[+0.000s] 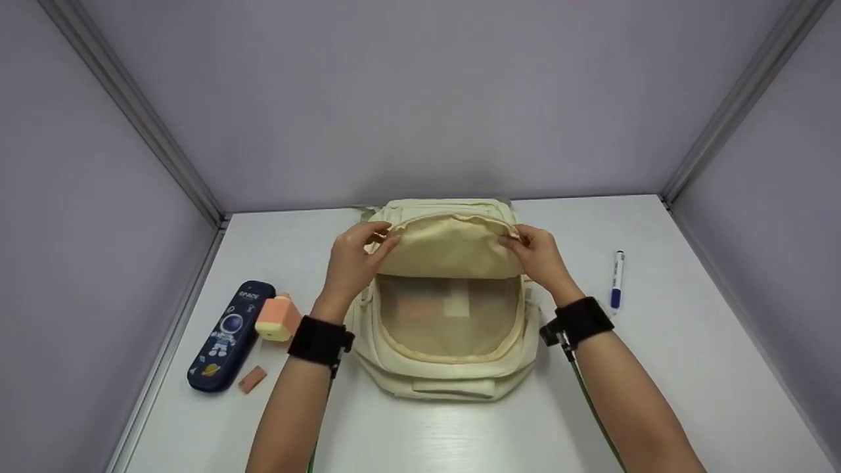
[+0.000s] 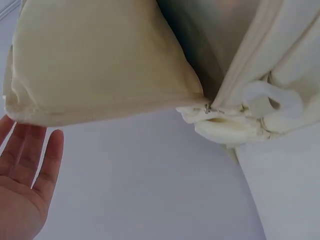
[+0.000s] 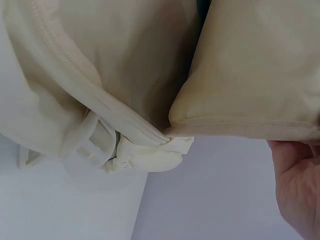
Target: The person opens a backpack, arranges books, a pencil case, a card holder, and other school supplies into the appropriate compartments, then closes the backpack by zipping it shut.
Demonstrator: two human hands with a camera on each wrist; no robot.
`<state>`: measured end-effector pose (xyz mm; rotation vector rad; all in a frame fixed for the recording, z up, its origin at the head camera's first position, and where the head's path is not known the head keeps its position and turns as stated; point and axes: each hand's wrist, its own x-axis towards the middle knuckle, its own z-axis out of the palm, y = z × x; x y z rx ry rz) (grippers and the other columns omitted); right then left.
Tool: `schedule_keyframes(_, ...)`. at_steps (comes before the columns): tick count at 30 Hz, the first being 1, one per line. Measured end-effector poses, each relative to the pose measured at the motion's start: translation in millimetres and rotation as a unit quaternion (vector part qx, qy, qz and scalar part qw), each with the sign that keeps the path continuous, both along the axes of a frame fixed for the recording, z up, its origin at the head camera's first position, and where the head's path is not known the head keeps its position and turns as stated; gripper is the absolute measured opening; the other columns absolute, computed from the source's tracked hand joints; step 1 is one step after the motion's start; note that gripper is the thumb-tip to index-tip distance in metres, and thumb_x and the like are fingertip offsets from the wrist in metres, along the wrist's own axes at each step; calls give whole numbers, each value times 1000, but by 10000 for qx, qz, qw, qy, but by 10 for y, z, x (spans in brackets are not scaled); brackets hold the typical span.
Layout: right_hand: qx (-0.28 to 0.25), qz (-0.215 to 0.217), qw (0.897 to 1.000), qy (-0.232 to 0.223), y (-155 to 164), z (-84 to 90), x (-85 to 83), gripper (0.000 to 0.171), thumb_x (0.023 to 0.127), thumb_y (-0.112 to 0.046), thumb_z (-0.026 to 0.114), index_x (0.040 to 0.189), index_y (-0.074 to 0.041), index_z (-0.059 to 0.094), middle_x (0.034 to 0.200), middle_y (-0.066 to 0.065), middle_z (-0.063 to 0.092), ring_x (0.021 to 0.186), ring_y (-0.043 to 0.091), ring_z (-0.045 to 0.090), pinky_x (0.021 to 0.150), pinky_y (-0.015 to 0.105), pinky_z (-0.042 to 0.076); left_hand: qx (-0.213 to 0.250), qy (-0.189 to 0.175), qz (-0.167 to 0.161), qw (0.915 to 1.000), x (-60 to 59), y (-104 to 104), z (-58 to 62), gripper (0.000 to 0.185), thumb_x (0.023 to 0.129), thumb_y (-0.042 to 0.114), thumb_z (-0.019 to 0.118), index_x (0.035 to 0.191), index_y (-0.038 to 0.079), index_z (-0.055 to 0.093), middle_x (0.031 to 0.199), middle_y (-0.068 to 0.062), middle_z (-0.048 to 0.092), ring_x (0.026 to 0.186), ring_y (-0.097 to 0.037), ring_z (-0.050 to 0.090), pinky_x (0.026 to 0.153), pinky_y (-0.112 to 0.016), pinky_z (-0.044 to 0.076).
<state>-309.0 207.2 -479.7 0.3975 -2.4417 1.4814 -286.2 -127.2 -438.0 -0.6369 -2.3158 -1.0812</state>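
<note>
A cream backpack (image 1: 394,374) lies on the white table with its rounded front flap (image 1: 453,253) folded up toward the wall. My left hand (image 1: 351,259) pinches the flap's left edge between thumb and fingers. At the opposite edge, my right hand (image 1: 542,256) pinches the flap as well. Below the flap the compartment (image 1: 453,335) gapes, showing blurred pinkish and whitish patches inside. In the left wrist view, fingers (image 2: 47,170) reach behind the flap edge, the thumb hidden. The right wrist view shows the zipper-edged flap (image 3: 250,70) above the right hand (image 3: 300,190).
Left of the backpack lie a dark blue space-themed pencil case (image 1: 230,338), an orange-and-yellow block-shaped object (image 1: 277,320) against it, and a small brownish-orange block (image 1: 252,379). A white marker with a blue end (image 1: 617,279) lies on the right. Walls (image 1: 433,98) enclose the table's back and sides.
</note>
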Motion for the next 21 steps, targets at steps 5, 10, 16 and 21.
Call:
schedule_keyframes(5, 24, -175, 9991, -392, -6, 34, -111, 31, 93, -16, 70, 70, -3, 54, 58, -3, 38, 50, 9, 35, 49, 22, 30, -443, -52, 993, 9941, 158, -314, -33, 21, 91, 18, 73, 106, 3, 72, 101, -11, 68, 89, -27, 67, 73, -43, 53)
schedule_keyframes(10, 74, -378, 9972, -644, -7, 42, -170, 31, 94, -17, 69, 70, -4, 54, 58, -2, 38, 51, 10, 35, 48, 22, 30, -1405, -1117, 2243, 9578, 368, -698, -86, 32, 89, 19, 73, 115, 0, 68, 111, -23, 63, 99, -41, 61, 83, -53, 47)
schedule_keyframes(16, 251, -545, 9953, -759, 3, 33, -205, 37, 94, -19, 69, 67, -7, 47, 59, -2, 36, 52, 11, 35, 49, 23, 30, -2015, -2773, 2891, 8938, 605, -1093, -186, 59, 90, 27, 71, 137, -3, 49, 125, -39, 47, 113, -56, 46, 93, -66, 37)
schedule_keyframes(21, 326, -528, 9940, -903, 23, 36, -225, 39, 95, -22, 68, 67, -9, 45, 60, -2, 36, 52, 12, 35, 50, 24, 31, -2073, -3808, 2969, 8508, 701, -1232, -285, 66, 95, 33, 63, 145, -2, 37, 133, -42, 38, 119, -60, 40, 92, -71, 35)
